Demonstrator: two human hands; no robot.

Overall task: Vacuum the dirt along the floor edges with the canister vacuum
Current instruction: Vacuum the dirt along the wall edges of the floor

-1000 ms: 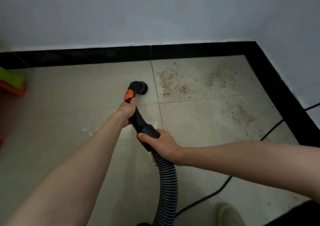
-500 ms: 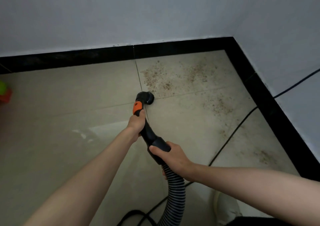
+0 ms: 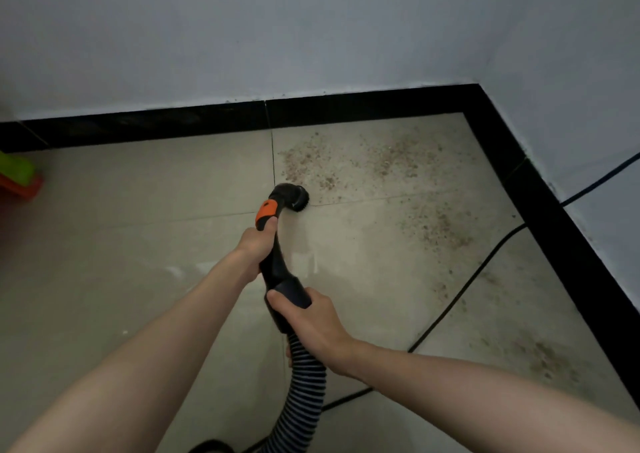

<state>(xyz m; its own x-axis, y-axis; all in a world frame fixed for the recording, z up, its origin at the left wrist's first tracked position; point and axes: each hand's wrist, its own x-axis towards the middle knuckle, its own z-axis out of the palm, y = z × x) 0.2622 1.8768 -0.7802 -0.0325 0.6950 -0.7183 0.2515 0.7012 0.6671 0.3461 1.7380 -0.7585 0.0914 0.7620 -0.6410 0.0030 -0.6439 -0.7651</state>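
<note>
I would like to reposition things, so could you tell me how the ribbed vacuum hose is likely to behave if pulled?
The ribbed hose already curves below the right hand, so it probably flexes rather than staying stiff. Its ridges may snag the power cord lying nearby.

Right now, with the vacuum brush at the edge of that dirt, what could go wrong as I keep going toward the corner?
The black cord lies across the floor through the dirt near the right baseboard; the brush nozzle could snag or drag it. The brush may also scatter loose grains rather than lift them. A separate dirt patch lies nearer you by the right baseboard and could get missed.
</note>
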